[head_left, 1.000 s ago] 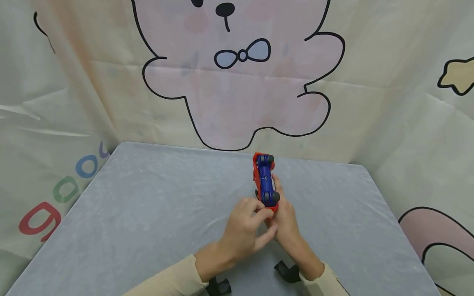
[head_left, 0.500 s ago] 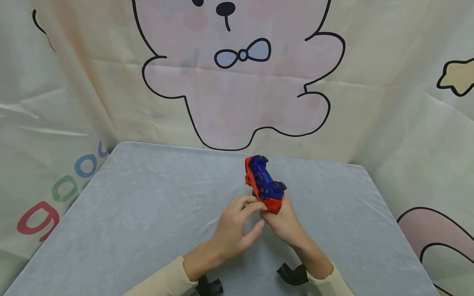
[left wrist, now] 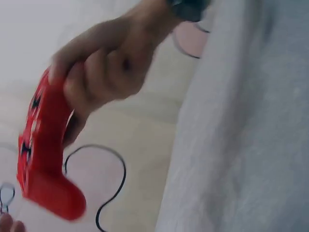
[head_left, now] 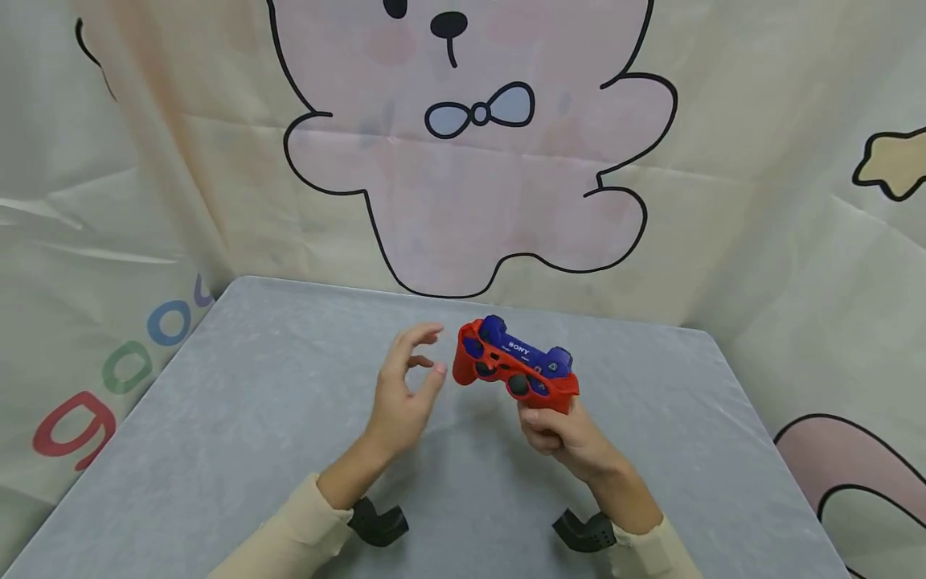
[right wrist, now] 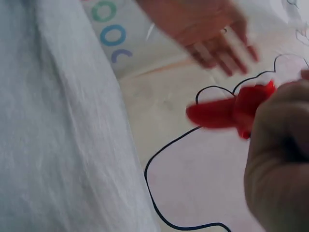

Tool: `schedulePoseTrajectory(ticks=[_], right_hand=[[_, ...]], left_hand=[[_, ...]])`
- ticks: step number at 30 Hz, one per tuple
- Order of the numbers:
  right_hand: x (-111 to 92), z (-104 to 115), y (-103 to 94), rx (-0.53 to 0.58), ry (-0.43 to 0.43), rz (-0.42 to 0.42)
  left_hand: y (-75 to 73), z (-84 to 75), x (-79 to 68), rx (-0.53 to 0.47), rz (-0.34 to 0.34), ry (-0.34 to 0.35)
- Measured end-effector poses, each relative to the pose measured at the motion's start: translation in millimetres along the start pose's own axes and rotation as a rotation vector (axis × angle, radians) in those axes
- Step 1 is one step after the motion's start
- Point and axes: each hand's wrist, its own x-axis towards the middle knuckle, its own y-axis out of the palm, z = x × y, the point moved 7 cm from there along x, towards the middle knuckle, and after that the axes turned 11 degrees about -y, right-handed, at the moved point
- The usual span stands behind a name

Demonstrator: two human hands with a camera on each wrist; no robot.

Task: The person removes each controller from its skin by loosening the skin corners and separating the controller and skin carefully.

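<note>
A red and blue game controller (head_left: 517, 363), marked SONY on its blue edge, is held up above the table, tilted down to the right. My right hand (head_left: 567, 438) grips its right handle with curled fingers. Just left of the controller, my left hand (head_left: 401, 394) is apart from it, fingers loosely bent and thumb spread, holding nothing. In the left wrist view the red controller (left wrist: 48, 150) hangs from the right hand (left wrist: 104, 72). The right wrist view shows its free red handle (right wrist: 212, 112) and the blurred left hand (right wrist: 203, 31) beyond.
A grey cloth covers the table (head_left: 304, 386). Behind it hangs a curtain (head_left: 470, 177) printed with a cartoon bear. Black wrist mounts (head_left: 378, 523) sit on both wrists, under the cream sleeves.
The left hand has let go of the controller and moved left. The right hand has turned the controller from nearly upright to sideways, so its face with sticks and buttons shows.
</note>
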Motion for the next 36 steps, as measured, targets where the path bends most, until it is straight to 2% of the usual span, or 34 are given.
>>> schedulePoseTrajectory(ticks=[2, 5, 8, 11, 13, 15, 19, 21, 23, 28, 33, 36], right_hand=[[-1, 0, 3.2, 0.108, -0.018, 0.064], [-4, -4, 5.2, 0.207, -0.002, 0.131], [-7, -7, 4.1, 0.269, 0.014, 0.175], [-9, -9, 1.7, 0.29, 0.033, 0.181], [-9, -11, 0.0, 0.276, 0.049, 0.167], [-10, -13, -3.9, 0.212, 0.079, 0.117], [-7, -16, -14.2, -0.023, 0.116, -0.013], [-5, -16, -18.3, -0.146, 0.116, -0.06], [-3, -15, -20.7, -0.219, 0.108, -0.085], [-3, -16, -20.9, -0.224, 0.093, -0.086], [-4, -19, -21.6, -0.197, 0.07, -0.083], [-4, -21, -21.1, -0.161, 0.062, -0.088]], left_hand=[[-4.7, 14.9, 9.1, -0.074, 0.076, -0.118], [-2.4, 28.5, 15.3, -0.189, 0.248, -0.232], [2.7, 30.3, 15.7, -0.263, 0.393, -0.266], [4.0, 28.5, 14.0, -0.274, 0.459, -0.268], [3.5, 27.7, 12.7, -0.273, 0.469, -0.256], [2.1, 28.0, 11.5, -0.267, 0.457, -0.256], [-1.3, 30.0, 10.5, -0.285, 0.409, -0.27], [-2.5, 31.0, 10.7, -0.287, 0.386, -0.276], [-3.0, 31.7, 10.9, -0.271, 0.368, -0.277], [-4.4, 35.7, 10.9, -0.211, 0.343, -0.291], [-4.8, 43.3, 10.6, -0.236, 0.335, -0.341], [-4.9, 44.0, 10.8, -0.251, 0.335, -0.333]])
